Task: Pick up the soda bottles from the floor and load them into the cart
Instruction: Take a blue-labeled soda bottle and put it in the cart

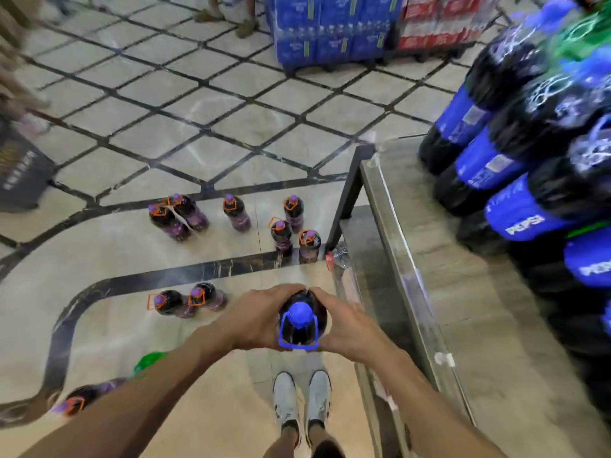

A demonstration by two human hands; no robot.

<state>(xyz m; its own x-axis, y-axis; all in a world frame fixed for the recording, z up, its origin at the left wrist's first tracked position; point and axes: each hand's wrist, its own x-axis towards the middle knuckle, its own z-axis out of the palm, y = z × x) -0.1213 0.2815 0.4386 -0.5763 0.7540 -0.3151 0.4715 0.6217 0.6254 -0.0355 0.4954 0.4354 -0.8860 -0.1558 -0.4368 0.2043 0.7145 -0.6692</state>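
Observation:
A large dark soda bottle (300, 320) with a blue cap and blue carry handle is upright between both hands, above the floor beside the cart. My left hand (261, 317) clasps its left side and my right hand (344, 322) its right side. The cart (446, 259) is a flat platform on the right, with several blue-labelled soda bottles (515, 180) lying stacked on it. Several purple-capped bottles (236, 211) stand on the floor ahead, two more purple-capped bottles (185, 300) to the left, and another bottle (79, 396) lies at lower left under my forearm.
My two white shoes (302, 401) are directly below the held bottle. Wrapped pallets of drinks (334, 31) stand at the back, with other people's feet (231, 18) near them. A dark basket (20, 173) sits at the left edge. A green cap (148, 360) shows behind my left forearm.

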